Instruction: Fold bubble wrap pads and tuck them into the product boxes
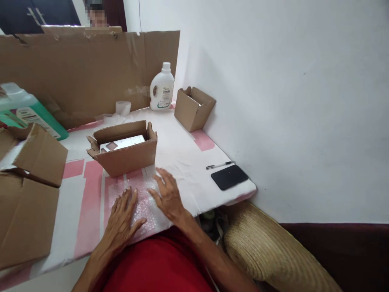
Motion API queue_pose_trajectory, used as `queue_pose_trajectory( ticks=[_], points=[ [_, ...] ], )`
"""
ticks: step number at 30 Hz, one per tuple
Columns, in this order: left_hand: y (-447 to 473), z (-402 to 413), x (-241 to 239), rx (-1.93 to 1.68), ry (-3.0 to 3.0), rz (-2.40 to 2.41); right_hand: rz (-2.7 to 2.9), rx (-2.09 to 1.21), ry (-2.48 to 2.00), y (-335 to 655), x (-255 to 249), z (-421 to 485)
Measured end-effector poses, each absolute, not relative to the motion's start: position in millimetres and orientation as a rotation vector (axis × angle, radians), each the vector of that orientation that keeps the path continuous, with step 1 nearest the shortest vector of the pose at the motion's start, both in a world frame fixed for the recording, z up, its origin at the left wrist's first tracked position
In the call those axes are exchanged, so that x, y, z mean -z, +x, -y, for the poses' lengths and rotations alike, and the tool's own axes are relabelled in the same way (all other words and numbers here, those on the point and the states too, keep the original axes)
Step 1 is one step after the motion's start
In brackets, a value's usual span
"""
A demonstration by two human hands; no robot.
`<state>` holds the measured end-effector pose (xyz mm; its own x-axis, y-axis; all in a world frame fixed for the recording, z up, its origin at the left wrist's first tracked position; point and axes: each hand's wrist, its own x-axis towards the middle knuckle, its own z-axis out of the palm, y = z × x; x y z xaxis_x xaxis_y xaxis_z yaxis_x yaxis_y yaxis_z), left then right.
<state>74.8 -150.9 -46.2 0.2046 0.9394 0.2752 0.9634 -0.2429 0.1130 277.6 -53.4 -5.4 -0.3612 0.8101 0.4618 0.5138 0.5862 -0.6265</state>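
Observation:
A sheet of clear bubble wrap point(142, 209) lies on the table at its front edge, before my body. My left hand point(123, 215) rests flat on its left part, fingers stretched out. On its right side is my right hand point(166, 192), palm down, with the fingers apart and slightly bent. Just beyond both hands stands an open cardboard box point(130, 156). Inside that box sits a white printed carton point(123, 142), only its upper part showing.
Left are more cardboard boxes point(27, 219) and a green-liquid jug point(33, 113). A white bottle point(162, 89) and small open box point(194, 109) stand at the back. A pen point(219, 165) and black phone point(229, 177) lie right. A woven basket point(258, 243) is below. Someone is beyond the cardboard screen point(91, 69).

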Motion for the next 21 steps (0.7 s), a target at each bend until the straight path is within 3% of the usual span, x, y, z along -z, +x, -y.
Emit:
queue_pose_trajectory(
  ticks=[8,21],
  points=[
    [83.8,141.6,76.0,0.505,-2.305,1.757,2.382,-0.637,-0.897,200.4,31.7,86.7],
    [82.2,135.0,61.5,0.472,-2.076,2.154,2.402,-0.458,-1.287,250.1,53.4,47.4]
  ],
)
